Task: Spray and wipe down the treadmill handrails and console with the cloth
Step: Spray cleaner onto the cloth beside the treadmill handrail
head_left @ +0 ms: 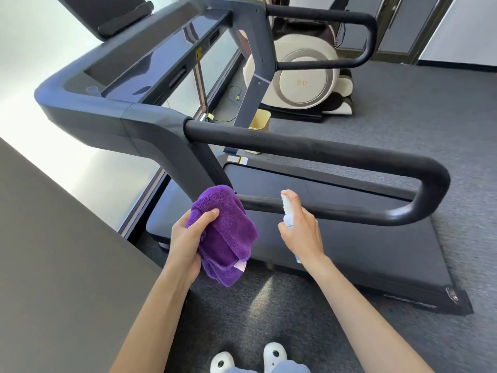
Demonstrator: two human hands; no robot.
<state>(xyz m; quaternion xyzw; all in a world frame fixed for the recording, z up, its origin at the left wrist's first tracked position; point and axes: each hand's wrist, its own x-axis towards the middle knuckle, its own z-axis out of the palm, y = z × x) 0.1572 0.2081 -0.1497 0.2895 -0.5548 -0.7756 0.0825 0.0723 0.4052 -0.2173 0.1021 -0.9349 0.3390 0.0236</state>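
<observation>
Left hand (pixel 188 239) grips the purple cloth (pixel 226 235); right hand (pixel 302 232) holds the spray bottle (pixel 287 211) near the handrail (pixel 336 154).

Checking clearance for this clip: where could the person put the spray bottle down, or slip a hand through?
Bare treadmill belt under the near handrail; open carpet before the shoes. The handrail loop leaves a hand gap. Crowded: cloth and spray bottle beside the upright.
</observation>
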